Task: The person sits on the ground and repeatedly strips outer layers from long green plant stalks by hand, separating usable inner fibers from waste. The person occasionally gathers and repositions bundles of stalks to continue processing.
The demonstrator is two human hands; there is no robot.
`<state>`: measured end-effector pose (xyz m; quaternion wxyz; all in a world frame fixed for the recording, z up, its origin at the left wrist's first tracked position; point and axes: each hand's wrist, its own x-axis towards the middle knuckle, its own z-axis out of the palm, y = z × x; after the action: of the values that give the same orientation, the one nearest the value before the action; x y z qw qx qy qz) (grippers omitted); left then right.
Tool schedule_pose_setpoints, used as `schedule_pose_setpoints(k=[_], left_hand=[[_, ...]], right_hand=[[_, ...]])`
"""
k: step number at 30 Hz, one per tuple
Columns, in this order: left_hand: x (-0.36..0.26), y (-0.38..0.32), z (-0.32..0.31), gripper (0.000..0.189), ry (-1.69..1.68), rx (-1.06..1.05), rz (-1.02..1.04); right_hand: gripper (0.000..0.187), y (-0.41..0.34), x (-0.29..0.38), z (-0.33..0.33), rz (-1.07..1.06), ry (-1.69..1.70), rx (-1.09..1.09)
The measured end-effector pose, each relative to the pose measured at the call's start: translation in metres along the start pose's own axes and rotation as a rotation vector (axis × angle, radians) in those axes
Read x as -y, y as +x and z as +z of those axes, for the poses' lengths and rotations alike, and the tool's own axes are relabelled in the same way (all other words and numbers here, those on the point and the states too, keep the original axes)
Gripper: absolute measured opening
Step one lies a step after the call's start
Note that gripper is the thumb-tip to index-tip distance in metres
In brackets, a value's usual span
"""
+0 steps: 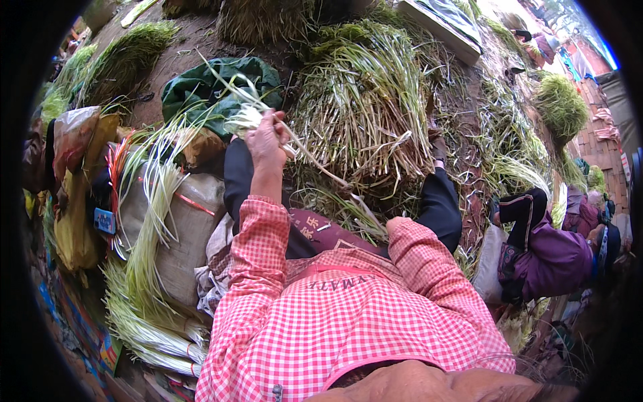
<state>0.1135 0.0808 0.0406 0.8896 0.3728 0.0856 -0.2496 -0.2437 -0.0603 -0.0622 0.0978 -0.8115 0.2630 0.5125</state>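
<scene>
My left hand (268,134) is raised over my left knee, its fingers closed around pale stripped stalks (245,118). From it a long brownish stalk (324,170) slants down toward my right hand (397,224). Only part of that hand shows at the checked cuff, close to the stalk's lower end; its fingers are hidden, so I cannot tell whether they grip. Between my legs lies a large heap of long green leafy stalks (359,110), with brownish butt ends toward me. A maroon cloth bearing writing (324,231) covers my lap.
Pale stripped stalks (150,201) drape over a grey sack (186,236) at my left, above bundles tied with red string (166,346). A green plastic sheet or bag (221,83) lies ahead. Leaf scraps (507,120) litter the ground. A seated person in purple (557,256) is at right.
</scene>
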Motion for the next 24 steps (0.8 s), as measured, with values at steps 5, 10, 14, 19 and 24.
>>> schedule_pose_setpoints(k=[5, 10, 14, 19, 24], left_hand=[[-0.001, 0.003, -0.004, 0.013, 0.014, 0.031, -0.045], [0.026, 0.004, -0.003, 0.014, -0.120, 0.152, -0.263], [0.026, 0.001, 0.005, 0.019, -0.263, 0.189, -0.290], [0.056, -0.040, 0.019, 0.027, 0.279, 0.405, -0.548], [0.063, -0.037, 0.028, 0.026, 0.408, 0.219, -0.319]], right_hand=[[0.048, -0.027, 0.011, -0.035, 0.008, 0.287, -0.495], [0.055, -0.043, 0.050, -0.081, -0.405, 0.602, -1.364], [0.025, -0.045, 0.086, -0.101, -0.508, 0.816, -1.165], [0.028, -0.043, 0.088, -0.126, -0.492, 0.829, -1.221], [0.016, -0.020, 0.040, -0.155, -0.536, 0.747, -1.122]])
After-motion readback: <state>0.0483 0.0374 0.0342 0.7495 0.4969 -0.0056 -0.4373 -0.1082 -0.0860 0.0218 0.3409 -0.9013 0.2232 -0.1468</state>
